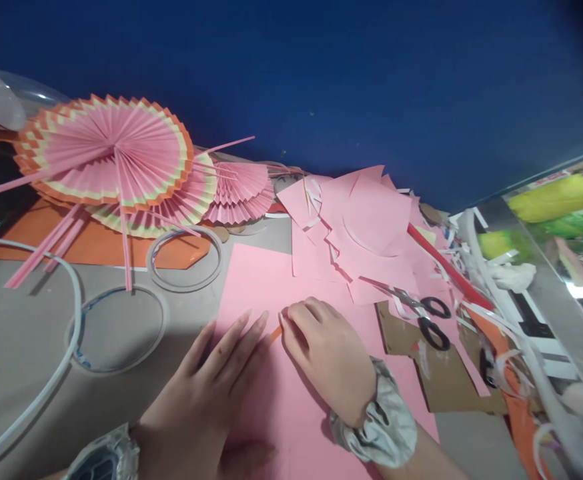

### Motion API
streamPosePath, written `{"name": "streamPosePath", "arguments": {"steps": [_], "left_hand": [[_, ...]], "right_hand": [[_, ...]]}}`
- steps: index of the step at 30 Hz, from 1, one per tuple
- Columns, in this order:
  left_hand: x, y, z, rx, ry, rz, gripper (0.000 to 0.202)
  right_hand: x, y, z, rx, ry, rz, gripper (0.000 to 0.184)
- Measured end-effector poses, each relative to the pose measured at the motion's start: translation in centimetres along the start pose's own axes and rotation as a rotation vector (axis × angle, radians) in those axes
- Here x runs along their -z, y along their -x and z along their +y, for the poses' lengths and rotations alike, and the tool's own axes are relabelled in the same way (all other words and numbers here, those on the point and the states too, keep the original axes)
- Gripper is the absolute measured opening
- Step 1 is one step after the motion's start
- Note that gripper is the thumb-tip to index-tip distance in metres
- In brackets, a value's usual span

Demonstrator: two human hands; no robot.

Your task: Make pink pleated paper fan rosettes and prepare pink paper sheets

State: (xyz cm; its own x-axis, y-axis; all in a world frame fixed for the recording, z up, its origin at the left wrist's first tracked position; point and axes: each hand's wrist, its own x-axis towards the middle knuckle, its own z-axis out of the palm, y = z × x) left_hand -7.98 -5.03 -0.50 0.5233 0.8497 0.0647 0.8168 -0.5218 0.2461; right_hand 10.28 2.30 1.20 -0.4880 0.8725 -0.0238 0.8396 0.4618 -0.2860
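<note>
A large sheet of pink paper (291, 427) lies on the grey table in front of me. My left hand (221, 370) rests flat on its left part, fingers stretched out and slightly spread. Close beside it, my right hand (324, 343) is closed, fingers bent and the thumb side low on the paper. A thin orange strip (276, 333) shows between the two hands, one end at my right fingertips; its exact kind is too little visible to tell. Past my hands, cut pink paper pieces (376, 220) are heaped on the sheet's far edge.
Scissors (421, 313) with black handles lie open at right, partly over brown cardboard (451, 380). Pleated paper fans (116, 153) stand at the left back above orange paper (46, 233). Tape-like rings (121, 330) and a white hoop (71, 320) lie left. Scraps crowd the right edge.
</note>
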Motion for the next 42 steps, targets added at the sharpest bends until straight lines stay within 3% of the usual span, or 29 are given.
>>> {"name": "streamPosePath", "arguments": {"steps": [6,11,19,27,42], "left_hand": [[-0.09,0.01,0.02,-0.003,-0.001,0.004,0.076],[0.01,-0.21,0.03,-0.003,0.005,0.001,0.084],[-0.22,-0.12,-0.07,0.000,0.038,0.020,0.082],[-0.20,-0.21,-0.02,-0.004,0.042,0.013,0.085],[-0.12,-0.09,0.03,0.000,0.052,-0.005,0.086]], "right_hand": [[0.06,0.09,-0.11,-0.031,-0.005,0.009,0.008],[0.04,0.03,-0.29,-0.082,0.002,0.037,0.020],[0.13,0.01,-0.37,-0.091,-0.028,0.015,0.018],[0.23,-0.08,-0.16,-0.159,0.082,0.039,0.028],[0.16,-0.25,-0.17,-0.177,0.079,0.051,0.014]]}}
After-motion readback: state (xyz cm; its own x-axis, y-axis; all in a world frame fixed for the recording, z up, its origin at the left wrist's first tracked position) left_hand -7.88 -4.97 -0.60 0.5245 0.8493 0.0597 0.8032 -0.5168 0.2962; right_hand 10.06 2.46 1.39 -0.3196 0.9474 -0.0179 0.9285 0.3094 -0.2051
